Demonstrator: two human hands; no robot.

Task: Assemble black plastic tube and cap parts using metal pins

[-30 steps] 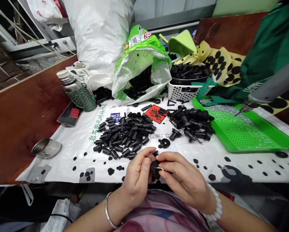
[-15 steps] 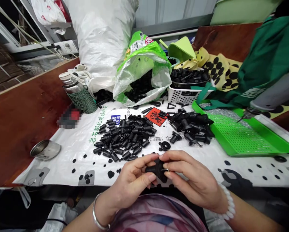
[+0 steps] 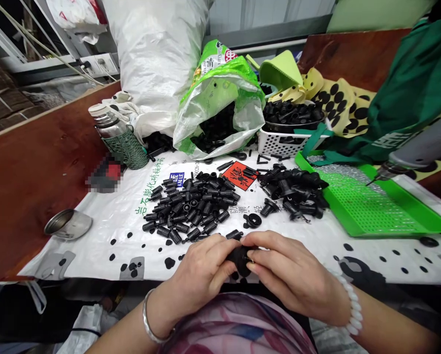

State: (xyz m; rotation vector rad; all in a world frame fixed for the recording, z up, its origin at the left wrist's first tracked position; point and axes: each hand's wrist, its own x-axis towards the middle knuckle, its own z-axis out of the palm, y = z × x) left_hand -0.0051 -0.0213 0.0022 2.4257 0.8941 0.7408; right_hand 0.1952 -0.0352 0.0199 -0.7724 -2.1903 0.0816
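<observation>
My left hand (image 3: 202, 270) and my right hand (image 3: 290, 275) meet at the near table edge, both gripping one small black plastic part (image 3: 240, 258) between fingertips. A tiny metal piece shows at my right fingertips against the part. Just beyond my hands lies a pile of short black tubes (image 3: 191, 206) on the white printed sheet (image 3: 95, 241). A second pile of larger black flanged parts (image 3: 294, 189) lies to the right of it, and a single black ring-shaped part (image 3: 252, 220) sits between the piles and my hands.
A green perforated tray (image 3: 371, 206) with an electric screwdriver (image 3: 412, 152) over it is at right. Behind are a green bag of black parts (image 3: 220, 98), a white basket (image 3: 283, 140), a large white sack (image 3: 157, 54), a steel flask (image 3: 119, 137) and a metal cup (image 3: 68, 224) on the left.
My hands have turned the black part between the fingers and drawn closer together over it; both keep their grip. The view has shifted slightly.
</observation>
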